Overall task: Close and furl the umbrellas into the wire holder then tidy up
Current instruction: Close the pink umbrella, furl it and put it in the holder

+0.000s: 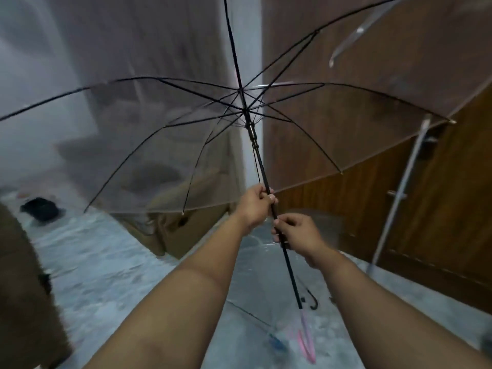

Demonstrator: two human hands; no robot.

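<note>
Open umbrella (pixel 186 145): clear canopy on black ribs, fully spread, held up in centre of view; black shaft (pixel 262 171) slants from hub at upper centre down to the hands and on toward the floor.
Handle (pixel 304 328): pink, translucent, curved; hangs at shaft's low end, near centre-right.
Left hand (pixel 255 206): fingers curled tight round shaft, thumb on top; the farther, higher hand on the shaft, below the runner (pixel 253 134).
Right hand (pixel 298 233): fingers and thumb pinch shaft just below L hand; hands close together, apart by a short gap.
Forearms: both bare, reaching in from near edge.
2nd umbrella (pixel 279 265): clear, lying on floor under the hands; black hook handle (pixel 311 300) shows through it, near the held shaft.
3rd item on floor (pixel 277 342): blue tip or handle, blurred; cannot tell what it belongs to.
Pole (pixel 399 198): pale, leaning vs wooden door at R.
Door (pixel 452 209): brown wood panels, R side.
Cardboard boxes (pixel 175 230): far centre-left, seen partly thru canopy.
Floor (pixel 111 262): pale grey, mottled.
Dark object (pixel 40 209): black, on floor far L; blurred.
</note>
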